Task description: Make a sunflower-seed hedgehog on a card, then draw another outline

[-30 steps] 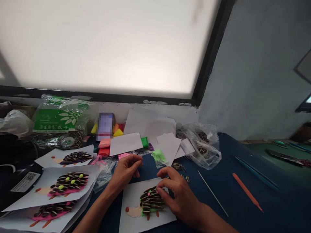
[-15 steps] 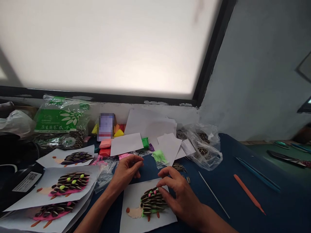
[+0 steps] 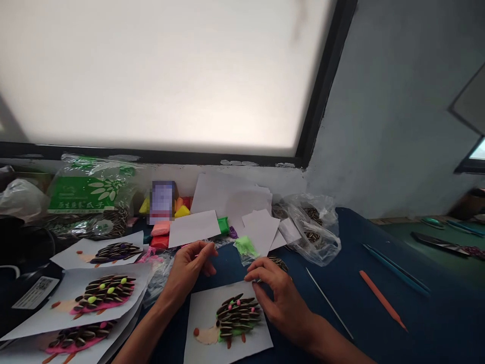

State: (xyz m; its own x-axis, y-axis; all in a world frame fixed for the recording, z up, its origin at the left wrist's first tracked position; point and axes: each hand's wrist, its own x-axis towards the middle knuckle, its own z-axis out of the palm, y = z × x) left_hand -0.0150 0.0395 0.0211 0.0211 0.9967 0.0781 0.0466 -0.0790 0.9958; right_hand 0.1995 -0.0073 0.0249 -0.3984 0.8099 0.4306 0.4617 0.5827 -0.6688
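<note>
A hedgehog picture on white card point(image 3: 204, 306) lies in front of me. Its body of striped sunflower seeds point(image 3: 238, 317) sits on green clay, with small pink clay balls point(image 3: 253, 309) among the seeds. My right hand point(image 3: 278, 288) is over the card's upper right edge, thumb and fingers apart, and nothing shows between them. My left hand point(image 3: 193, 265) hovers beyond the card's upper left corner. Its fingers are curled with thumb against forefinger; whatever they may hold is hidden.
Finished hedgehog cards point(image 3: 102, 293) overlap at left. Behind are a green seed bag point(image 3: 87, 192), clay packets point(image 3: 161, 235), white paper point(image 3: 231, 194) and a clear bag of seeds point(image 3: 312, 232). A metal rod point(image 3: 329, 303), an orange tool point(image 3: 382, 301) and blue tweezers point(image 3: 396, 270) lie at right.
My right hand has lifted off the seeds toward the card's upper right edge, uncovering another pink ball there. My left hand keeps its curled pose. The view has shifted slightly.
</note>
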